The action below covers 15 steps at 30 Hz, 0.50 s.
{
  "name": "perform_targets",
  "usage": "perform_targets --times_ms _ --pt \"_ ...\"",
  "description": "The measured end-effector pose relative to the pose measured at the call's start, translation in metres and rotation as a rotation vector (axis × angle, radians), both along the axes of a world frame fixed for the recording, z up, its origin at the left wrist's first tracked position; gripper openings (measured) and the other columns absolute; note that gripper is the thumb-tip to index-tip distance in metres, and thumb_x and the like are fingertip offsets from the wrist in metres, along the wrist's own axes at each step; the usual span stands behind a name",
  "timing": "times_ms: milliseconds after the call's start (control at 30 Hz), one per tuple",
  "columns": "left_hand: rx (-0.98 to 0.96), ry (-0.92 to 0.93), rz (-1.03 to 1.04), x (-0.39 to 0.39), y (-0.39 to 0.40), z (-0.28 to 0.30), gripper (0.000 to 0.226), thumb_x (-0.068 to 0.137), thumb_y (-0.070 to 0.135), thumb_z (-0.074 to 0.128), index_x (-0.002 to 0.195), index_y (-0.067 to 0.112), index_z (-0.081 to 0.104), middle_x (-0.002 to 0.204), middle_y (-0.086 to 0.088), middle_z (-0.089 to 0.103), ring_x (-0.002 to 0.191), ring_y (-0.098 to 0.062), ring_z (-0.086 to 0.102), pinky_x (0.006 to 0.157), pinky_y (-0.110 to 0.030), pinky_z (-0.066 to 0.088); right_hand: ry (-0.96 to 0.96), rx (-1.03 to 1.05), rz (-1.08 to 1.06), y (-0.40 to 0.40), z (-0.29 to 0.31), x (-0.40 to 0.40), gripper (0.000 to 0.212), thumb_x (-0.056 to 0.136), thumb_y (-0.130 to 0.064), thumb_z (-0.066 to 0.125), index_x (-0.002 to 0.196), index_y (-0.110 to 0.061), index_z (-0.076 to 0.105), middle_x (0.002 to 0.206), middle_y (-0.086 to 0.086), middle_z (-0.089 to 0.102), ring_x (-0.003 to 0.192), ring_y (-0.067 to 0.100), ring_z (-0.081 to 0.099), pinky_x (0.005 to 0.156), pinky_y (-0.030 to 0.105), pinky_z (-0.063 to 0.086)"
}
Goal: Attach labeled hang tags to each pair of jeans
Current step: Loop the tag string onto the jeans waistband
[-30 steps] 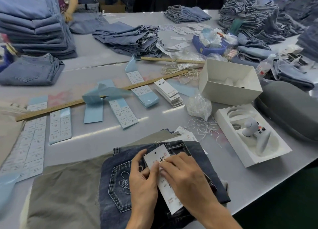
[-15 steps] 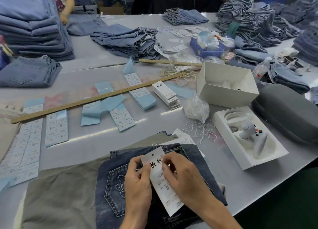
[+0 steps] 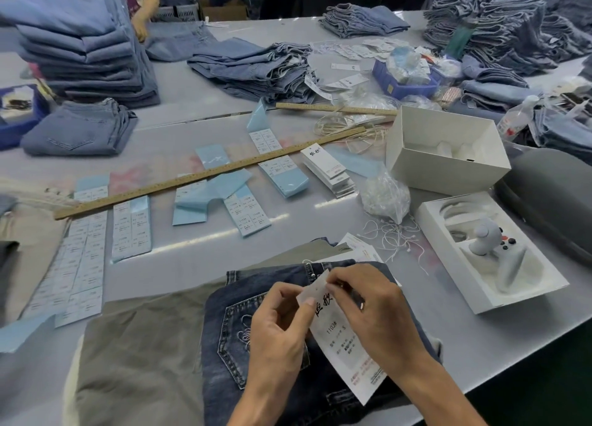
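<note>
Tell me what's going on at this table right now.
A person is tagging jeans. Both hands hold a white hang tag over a folded pair of dark jeans at the near edge of the table: the left hand pinches its upper edge, the right hand grips it near the top. More tags, sticker sheets, a wooden ruler and loose strings lie beyond, with stacks of lighter jeans farther back.

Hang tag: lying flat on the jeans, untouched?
No, both the left hand and right hand pinch the hang tag above the jeans.
</note>
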<state>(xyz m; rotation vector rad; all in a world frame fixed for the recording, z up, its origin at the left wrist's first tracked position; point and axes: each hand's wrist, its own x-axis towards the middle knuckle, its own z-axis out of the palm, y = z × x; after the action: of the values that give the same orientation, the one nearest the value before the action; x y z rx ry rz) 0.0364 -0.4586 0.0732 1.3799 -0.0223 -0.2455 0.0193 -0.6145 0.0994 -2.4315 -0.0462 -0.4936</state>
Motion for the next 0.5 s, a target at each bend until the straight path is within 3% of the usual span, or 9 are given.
perform_targets --times_ms 133,367,500 --pt "-0.052 0.033 -0.032 0.0 0.001 -0.002 0.019 0.085 0.023 0.071 0.102 0.031 0.074 0.098 -0.008 0.077 0.089 -0.021 0.075 0.069 -0.031 0.06 0.008 -0.013 0.0 0.004 0.001 0.0 0.009 0.092 -0.013 0.071 0.096 -0.019 0.067 0.091 -0.012 0.062 0.087 0.007 0.057 0.074 0.021 0.049" --pt "-0.114 0.046 -0.07 -0.002 0.001 0.006 0.024 0.095 0.027 0.059 0.11 0.025 0.077 0.104 -0.008 0.077 0.092 -0.022 0.076 0.07 -0.029 0.061 -0.028 0.026 -0.03 0.013 -0.001 -0.002 0.006 0.094 -0.017 0.069 0.096 -0.019 0.064 0.092 -0.012 0.058 0.088 0.01 0.058 0.075 0.025 0.051" --pt "-0.162 0.102 -0.09 -0.003 0.001 0.001 0.029 0.1 0.006 0.056 0.111 0.021 0.078 0.106 -0.012 0.077 0.093 -0.025 0.076 0.071 -0.032 0.062 -0.013 0.12 -0.072 0.014 -0.002 -0.001 0.007 0.094 -0.018 0.069 0.093 -0.021 0.062 0.09 -0.013 0.058 0.086 0.009 0.058 0.073 0.02 0.048"
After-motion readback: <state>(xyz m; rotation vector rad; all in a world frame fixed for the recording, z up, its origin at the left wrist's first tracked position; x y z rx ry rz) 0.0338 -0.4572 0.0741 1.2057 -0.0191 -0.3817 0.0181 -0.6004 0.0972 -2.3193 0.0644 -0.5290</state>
